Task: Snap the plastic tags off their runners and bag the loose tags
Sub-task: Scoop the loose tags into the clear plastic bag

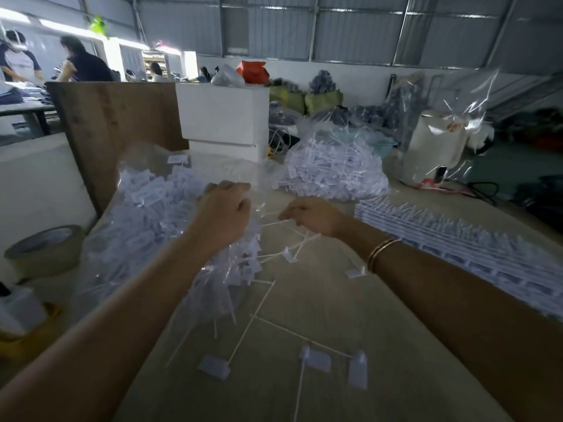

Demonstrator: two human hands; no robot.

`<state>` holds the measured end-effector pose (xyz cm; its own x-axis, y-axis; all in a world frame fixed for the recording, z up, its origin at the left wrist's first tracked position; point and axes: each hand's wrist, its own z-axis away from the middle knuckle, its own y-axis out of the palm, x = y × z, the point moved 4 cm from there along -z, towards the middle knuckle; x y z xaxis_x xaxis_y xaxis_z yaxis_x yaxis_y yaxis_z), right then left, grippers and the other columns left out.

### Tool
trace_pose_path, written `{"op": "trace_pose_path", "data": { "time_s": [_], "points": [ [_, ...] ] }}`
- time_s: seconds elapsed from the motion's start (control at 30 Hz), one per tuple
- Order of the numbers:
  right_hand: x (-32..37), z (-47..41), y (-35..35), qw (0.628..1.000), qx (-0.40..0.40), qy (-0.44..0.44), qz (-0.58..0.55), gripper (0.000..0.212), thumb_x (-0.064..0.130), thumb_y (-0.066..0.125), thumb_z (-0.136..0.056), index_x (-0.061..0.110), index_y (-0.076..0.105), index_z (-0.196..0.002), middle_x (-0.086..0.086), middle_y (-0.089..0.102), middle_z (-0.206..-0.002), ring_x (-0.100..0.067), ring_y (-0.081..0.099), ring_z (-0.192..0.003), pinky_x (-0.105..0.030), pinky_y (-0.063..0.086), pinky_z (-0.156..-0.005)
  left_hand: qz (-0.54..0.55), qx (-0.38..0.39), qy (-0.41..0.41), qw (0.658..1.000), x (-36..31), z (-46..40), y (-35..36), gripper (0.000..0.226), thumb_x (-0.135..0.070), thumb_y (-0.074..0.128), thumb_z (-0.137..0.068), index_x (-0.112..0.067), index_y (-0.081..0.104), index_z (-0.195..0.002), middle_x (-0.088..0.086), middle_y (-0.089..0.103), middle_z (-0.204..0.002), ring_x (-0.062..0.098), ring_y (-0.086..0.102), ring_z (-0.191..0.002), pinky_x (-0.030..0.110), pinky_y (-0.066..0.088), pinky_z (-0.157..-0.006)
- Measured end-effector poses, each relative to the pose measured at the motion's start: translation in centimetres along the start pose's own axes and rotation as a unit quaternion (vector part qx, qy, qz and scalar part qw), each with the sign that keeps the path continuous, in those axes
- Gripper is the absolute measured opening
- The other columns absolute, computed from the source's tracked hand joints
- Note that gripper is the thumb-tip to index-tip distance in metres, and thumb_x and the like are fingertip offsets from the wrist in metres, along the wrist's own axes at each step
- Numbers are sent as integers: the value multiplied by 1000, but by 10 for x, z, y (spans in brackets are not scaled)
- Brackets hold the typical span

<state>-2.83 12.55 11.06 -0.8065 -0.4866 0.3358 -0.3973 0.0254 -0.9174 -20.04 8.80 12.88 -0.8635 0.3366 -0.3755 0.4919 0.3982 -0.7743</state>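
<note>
A clear plastic bag [143, 226] full of loose white tags lies on the table at centre left. My left hand [225, 205] grips the bag's open edge, fingers curled. My right hand [307, 216] pinches the thin tails of a few white tags [289, 254] that hang just right of the bag's mouth. Several loose tags [316, 360] with long tails lie on the table near me. Flat stacks of tags on their runners [457, 239] lie at the right.
A second heap of white tags in clear plastic [332, 169] sits at the back centre. A tape roll [45, 248] stands at the left edge. A wooden board [112, 129] and a white box [222, 117] stand behind. Other people work at far left.
</note>
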Motion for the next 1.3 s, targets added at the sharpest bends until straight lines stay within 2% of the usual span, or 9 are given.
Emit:
{"op": "trace_pose_path", "data": {
  "time_s": [0.13,0.27,0.4,0.57,0.77,0.9,1.07,1.23,1.3],
  "points": [
    [-40,43,-13,992,82,94,5,24,17,48,-95,11,71,-99,-9,67,-102,-21,61,-95,-19,43,-73,-132,14,83,988,-12,9,20,66,-3,52,-85,-19,28,-145,9,36,-144,29,32,-129,43,32,-101],
    [4,87,-1,997,66,-32,11,18,18,55,-92,11,69,-99,-7,65,-102,-18,59,-92,-31,45,-82,-163,119,286,937,-24,29,42,80,15,48,-70,-33,47,-134,-5,30,-151,21,22,-139,36,19,-107],
    [68,147,49,953,98,-270,94,54,46,68,-78,18,54,-122,-5,53,-126,-22,48,-116,-33,36,-95,-200,200,309,908,-21,44,58,35,-31,44,-93,-36,53,-125,-13,47,-138,12,35,-131,30,18,-103],
    [55,141,77,912,128,-338,192,48,42,54,-90,22,50,-134,-6,46,-141,-27,43,-126,-36,27,-98,-329,252,220,883,-4,40,59,47,-54,39,-89,-32,46,-129,-6,47,-137,19,39,-126,39,26,-101],
    [2,90,51,945,18,-188,268,39,24,34,-100,25,44,-138,0,47,-140,-21,41,-126,-35,28,-99,-360,287,167,872,14,33,50,55,-49,48,-84,-31,40,-135,0,45,-140,22,37,-127,41,24,-103],
    [5,96,39,965,-20,-212,153,43,40,53,-88,20,55,-126,-6,53,-129,-25,48,-120,-38,34,-96,-343,272,135,889,18,29,52,51,-42,45,-85,-28,42,-134,1,46,-138,21,39,-126,42,24,-102],
    [-55,102,47,978,149,97,109,97,66,50,-81,26,-6,-150,-6,-12,-158,-24,-11,-145,-44,-7,-115,-351,246,77,900,17,24,59,50,-43,29,-94,-20,38,-137,7,46,-138,26,41,-124,43,24,-103],
    [-30,77,70,978,50,116,-167,75,38,58,-89,25,15,-149,-1,28,-149,-18,48,-121,-27,48,-89,-347,273,58,895,8,16,69,43,-38,26,-94,-20,46,-128,6,51,-134,24,39,-123,44,22,-100],
    [-28,55,58,976,-36,107,-184,62,29,60,-88,25,33,-143,-1,35,-145,-9,45,-117,-14,40,-82,-319,264,39,910,9,10,68,42,-39,27,-93,-22,47,-126,6,53,-131,24,41,-123,44,22,-99]
  ]
}}
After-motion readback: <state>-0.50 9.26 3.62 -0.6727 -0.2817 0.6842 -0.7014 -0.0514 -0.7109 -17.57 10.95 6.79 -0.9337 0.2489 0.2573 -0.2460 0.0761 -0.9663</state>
